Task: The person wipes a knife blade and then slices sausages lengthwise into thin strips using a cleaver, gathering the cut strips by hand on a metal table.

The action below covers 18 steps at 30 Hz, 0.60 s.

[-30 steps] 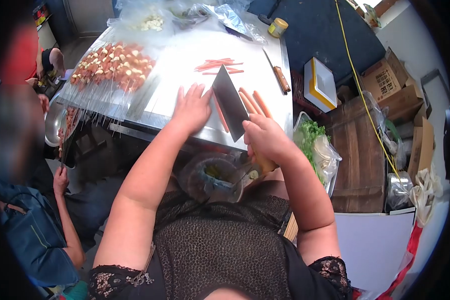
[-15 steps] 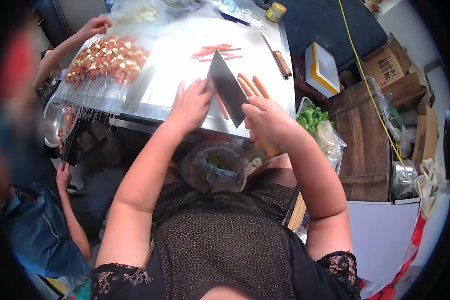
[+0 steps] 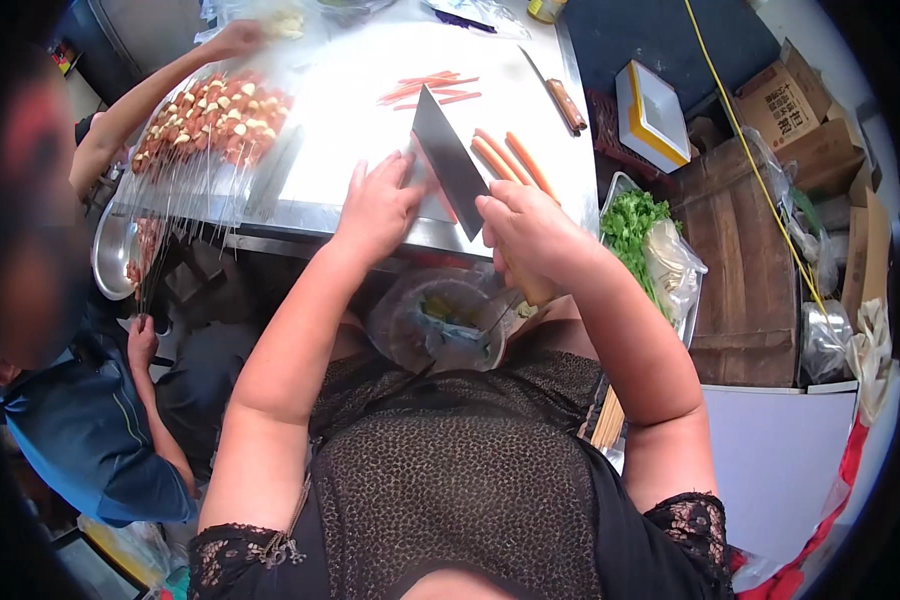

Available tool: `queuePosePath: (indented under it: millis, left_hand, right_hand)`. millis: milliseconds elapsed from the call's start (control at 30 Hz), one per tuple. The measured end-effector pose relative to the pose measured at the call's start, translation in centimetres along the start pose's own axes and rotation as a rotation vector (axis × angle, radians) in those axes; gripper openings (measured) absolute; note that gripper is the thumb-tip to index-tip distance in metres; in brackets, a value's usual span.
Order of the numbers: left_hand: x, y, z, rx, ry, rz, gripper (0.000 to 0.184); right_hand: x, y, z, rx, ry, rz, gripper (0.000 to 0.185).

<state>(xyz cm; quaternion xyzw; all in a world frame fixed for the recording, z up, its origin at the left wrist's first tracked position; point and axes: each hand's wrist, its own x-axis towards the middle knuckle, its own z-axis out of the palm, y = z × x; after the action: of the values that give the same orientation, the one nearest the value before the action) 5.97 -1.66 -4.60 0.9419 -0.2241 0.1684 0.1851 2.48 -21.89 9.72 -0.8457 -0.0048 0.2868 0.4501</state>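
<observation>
My right hand (image 3: 532,225) is closed round the handle of a cleaver (image 3: 444,160), whose broad dark blade stands over the white tabletop. Close to the left of the blade is my left hand (image 3: 378,205), its fingers bent down on a sausage (image 3: 448,207) that the blade and fingers partly hide. Several whole orange sausages (image 3: 518,160) lie just right of the blade. Beyond its tip is a small pile of thin cut sausage strips (image 3: 435,88).
A wooden-handled knife (image 3: 566,105) lies at the table's right edge. Loaded skewers (image 3: 215,120) cover the left side, where another person's arm (image 3: 160,95) reaches across. Below the table edge stands a lined bucket (image 3: 440,315). Leafy greens (image 3: 635,230) sit at the right.
The cleaver and both my hands keep nearly the same place. The other person's upper hand has moved right, toward the bag at the back. The view has shifted slightly.
</observation>
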Motion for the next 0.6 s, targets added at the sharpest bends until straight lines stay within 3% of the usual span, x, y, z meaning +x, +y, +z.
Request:
queuePosePath:
  millis: [467,600]
  left_hand:
    - [-0.8,1.1,0.0,-0.028,0.010,0.010,0.037]
    - [-0.9,1.2,-0.6,0.005,-0.020,0.009,0.043]
  right_hand:
    - [1.1,1.9,1.1,-0.068,0.033,-0.077,0.031]
    - [0.9,2.0,0.5,0.052,0.047,-0.054,0.030]
